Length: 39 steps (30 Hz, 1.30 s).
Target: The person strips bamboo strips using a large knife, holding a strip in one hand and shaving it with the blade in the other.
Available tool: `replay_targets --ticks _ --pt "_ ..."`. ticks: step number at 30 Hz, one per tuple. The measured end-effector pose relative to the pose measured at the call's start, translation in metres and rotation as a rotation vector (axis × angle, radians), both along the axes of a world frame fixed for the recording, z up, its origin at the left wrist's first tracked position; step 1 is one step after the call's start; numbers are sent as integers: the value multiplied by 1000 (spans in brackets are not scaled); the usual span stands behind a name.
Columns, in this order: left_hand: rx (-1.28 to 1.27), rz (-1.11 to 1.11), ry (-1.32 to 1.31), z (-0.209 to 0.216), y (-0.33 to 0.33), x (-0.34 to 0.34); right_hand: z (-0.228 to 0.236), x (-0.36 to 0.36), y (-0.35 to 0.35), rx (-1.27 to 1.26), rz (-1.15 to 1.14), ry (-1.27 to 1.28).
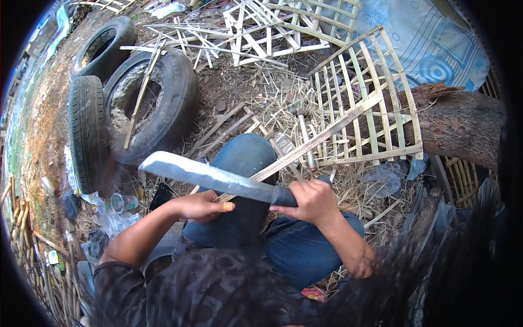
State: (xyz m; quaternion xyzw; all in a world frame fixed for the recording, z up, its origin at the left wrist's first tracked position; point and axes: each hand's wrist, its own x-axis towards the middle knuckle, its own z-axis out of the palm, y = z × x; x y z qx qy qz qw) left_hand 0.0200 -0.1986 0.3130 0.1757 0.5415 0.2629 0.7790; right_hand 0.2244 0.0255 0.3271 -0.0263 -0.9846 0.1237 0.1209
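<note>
My right hand [313, 200] is closed round the dark handle of a machete [210, 179]. Its broad blade points left, pale along the upper side, and passes across the strip in front of my knee. My left hand [199, 207] grips the near end of a long, flat bamboo strip [310, 144], with an orange-yellow wrap on the thumb. From there the strip slants up and right over my knee [245, 152], its far end overlapping a woven bamboo lattice [354, 103]. I cannot tell whether blade and strip touch.
Old tyres [177, 103] lie at the left. Several more bamboo lattices and loose strips [256, 32] are piled at the back, near a blue patterned sheet [419, 49]. A thick log [457, 122] lies at the right. Shavings [272, 98] and plastic scraps [381, 180] litter the ground.
</note>
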Motion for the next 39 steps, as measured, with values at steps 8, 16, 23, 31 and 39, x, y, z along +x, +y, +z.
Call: replay_targets --ticks 8,16,23,31,39 --pt "7 -23 -98 -9 -8 -7 -9 -8 18 139 104 129" --pt "-10 68 -185 -8 -11 -8 -11 22 81 403 -190 195" --pt "-32 61 -156 -18 -11 -8 6 37 84 53 -650 82" --pt "-6 109 -153 -16 -15 -3 -7 -16 21 270 -8 189" --pt "-29 125 -97 -11 -10 -5 20 43 112 -67 -848 178"
